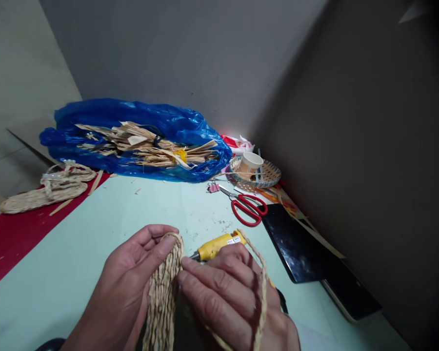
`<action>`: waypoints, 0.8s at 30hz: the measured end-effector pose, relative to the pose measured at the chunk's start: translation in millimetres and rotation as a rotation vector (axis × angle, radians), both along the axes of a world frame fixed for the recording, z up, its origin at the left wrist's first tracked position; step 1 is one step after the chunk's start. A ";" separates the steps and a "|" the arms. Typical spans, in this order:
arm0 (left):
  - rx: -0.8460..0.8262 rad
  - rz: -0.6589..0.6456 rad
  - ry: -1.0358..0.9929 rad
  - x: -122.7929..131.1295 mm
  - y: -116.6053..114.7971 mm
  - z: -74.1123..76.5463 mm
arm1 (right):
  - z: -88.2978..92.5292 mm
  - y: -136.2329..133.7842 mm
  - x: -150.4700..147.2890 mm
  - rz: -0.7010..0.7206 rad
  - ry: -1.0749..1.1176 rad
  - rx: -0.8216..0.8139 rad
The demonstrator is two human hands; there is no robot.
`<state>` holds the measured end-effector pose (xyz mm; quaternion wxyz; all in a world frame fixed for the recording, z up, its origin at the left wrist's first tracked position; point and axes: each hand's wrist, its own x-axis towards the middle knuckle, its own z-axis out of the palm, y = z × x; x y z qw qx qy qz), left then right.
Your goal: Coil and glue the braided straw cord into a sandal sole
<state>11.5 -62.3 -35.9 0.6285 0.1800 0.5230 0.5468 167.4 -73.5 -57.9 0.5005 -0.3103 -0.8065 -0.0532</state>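
Pinched between the thumb and fingers of my left hand (131, 278) is the rounded top end of a braided straw piece (163, 297), built of several cord rows lying side by side. My right hand (230, 297) is closed at that piece's right edge, its fingertips pressed there. A loose braided straw cord (261, 287) loops up over the back of my right hand and runs down below it. Just behind this hand lies a yellow hot glue gun (215, 246), its nozzle toward the straw piece and its rear part hidden.
Red-handled scissors (247, 209) lie near a pink binder clip (213, 187). Behind them, a woven basket (272, 173) holds a paper cup (251, 163). Two black tablets (296, 243) overlap at right. A blue bag (190, 124) of dried husks (146, 144) and straw sandals (46, 195) sit farther back.
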 end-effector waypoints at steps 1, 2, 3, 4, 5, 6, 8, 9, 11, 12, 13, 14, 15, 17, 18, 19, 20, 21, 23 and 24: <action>-0.007 -0.001 -0.004 -0.3 0.0 -0.2 | -3.5 2.8 -2.1 -0.010 0.024 0.044; -0.012 -0.002 -0.008 -0.4 0.1 -0.5 | -6.3 5.4 -3.4 -0.001 0.016 0.083; -0.018 0.002 -0.006 -0.3 0.5 -1.0 | -8.1 7.6 -3.9 0.003 0.012 0.114; -0.023 0.009 0.001 -0.2 1.1 -1.4 | -8.8 8.9 -3.7 0.012 -0.017 0.119; -0.025 0.021 0.011 0.0 1.9 -2.0 | -8.2 9.1 -3.0 0.017 -0.029 0.139; -0.025 0.033 0.023 0.1 2.6 -2.7 | -6.5 8.3 -2.0 0.008 -0.046 0.129; -0.031 0.049 0.038 0.3 4.0 -4.4 | -1.2 4.6 0.1 -0.017 -0.119 0.041; -0.036 0.050 0.039 0.3 4.4 -5.3 | 1.8 2.5 0.8 -0.031 -0.153 -0.007; -0.053 0.038 0.041 -0.3 4.7 -7.4 | 6.4 0.2 1.8 -0.030 -0.202 -0.071; -0.058 0.028 0.046 -0.9 4.5 -8.5 | 7.7 0.4 2.0 -0.017 -0.205 -0.074; -0.060 0.014 0.053 -1.6 4.0 -9.4 | 8.4 1.6 2.3 0.004 -0.189 -0.054; -0.056 -0.008 0.057 -2.6 3.4 -10.1 | 8.4 3.5 2.7 0.028 -0.165 -0.048; -0.045 -0.030 0.055 -3.5 2.8 -10.5 | 8.1 5.9 3.3 0.062 -0.140 -0.055; -0.021 -0.069 0.034 -5.2 2.1 -10.2 | 6.8 10.3 4.7 0.129 -0.087 -0.094; -0.015 -0.079 0.021 -5.8 2.2 -9.4 | 6.1 12.0 5.4 0.159 -0.071 -0.119; -0.015 -0.084 0.006 -6.2 2.7 -8.4 | 5.6 13.0 6.2 0.186 -0.066 -0.142; -0.021 -0.088 -0.008 -6.4 3.4 -7.3 | 5.4 13.4 6.8 0.203 -0.064 -0.155; -0.030 -0.094 -0.017 -6.6 4.3 -6.2 | 5.3 13.3 7.4 0.207 -0.064 -0.168; -0.037 -0.118 -0.028 -7.4 5.8 -5.3 | 5.9 12.3 8.3 0.214 -0.054 -0.178; -0.035 -0.130 -0.030 -8.0 6.1 -5.6 | 6.4 11.7 8.6 0.220 -0.053 -0.180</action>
